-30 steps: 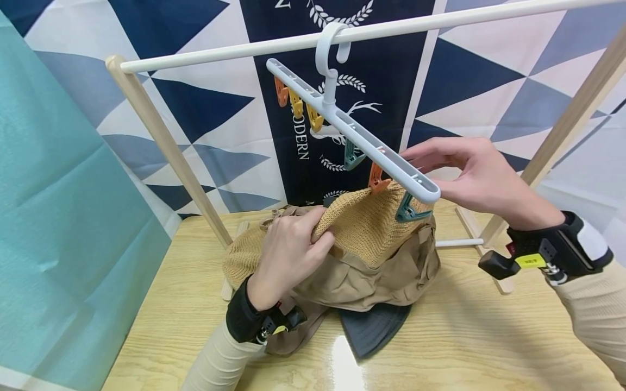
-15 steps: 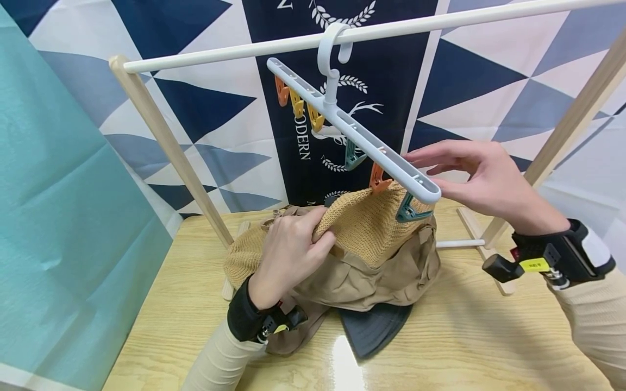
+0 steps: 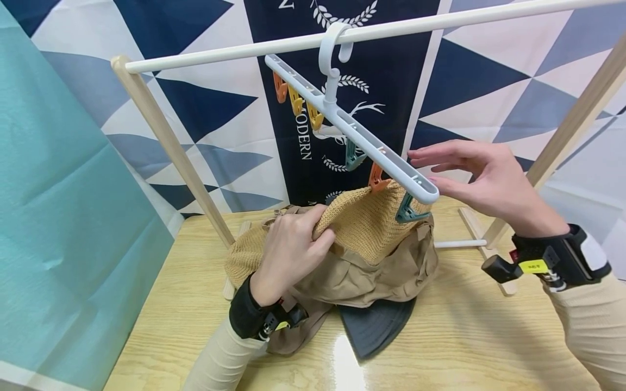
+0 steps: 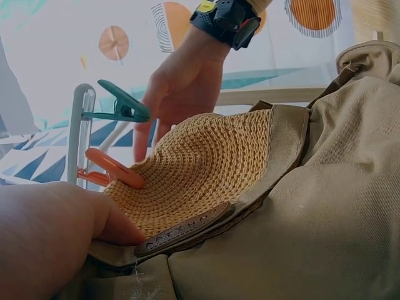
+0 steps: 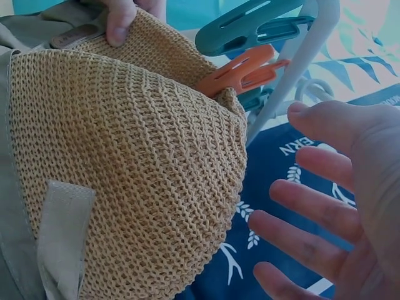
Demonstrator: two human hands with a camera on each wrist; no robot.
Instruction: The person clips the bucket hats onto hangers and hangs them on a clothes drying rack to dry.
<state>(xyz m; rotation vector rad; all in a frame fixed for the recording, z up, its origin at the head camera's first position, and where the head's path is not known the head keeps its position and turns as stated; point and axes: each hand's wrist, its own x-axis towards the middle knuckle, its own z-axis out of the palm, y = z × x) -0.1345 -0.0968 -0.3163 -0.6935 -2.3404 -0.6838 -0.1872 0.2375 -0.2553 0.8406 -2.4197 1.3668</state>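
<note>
A hat with a tan woven crown and khaki cloth around it hangs tilted beneath a pale blue clip hanger. My left hand pinches its edge, with the thumb next to a brown label in the left wrist view. An orange clip bites the top of the crown. At the hanger's near end a teal clip hangs apart from the weave. My right hand is beside that end, its fingers spread and holding nothing.
The hanger hooks over a white rail on wooden posts. More orange, yellow and teal clips, such as a yellow clip, line its far part. Dark fabric lies under the hat on the wooden table.
My right hand has drawn back slightly to the right from the hanger, its thumb and fingers a little further apart. My left hand keeps its pinch on the hat.
</note>
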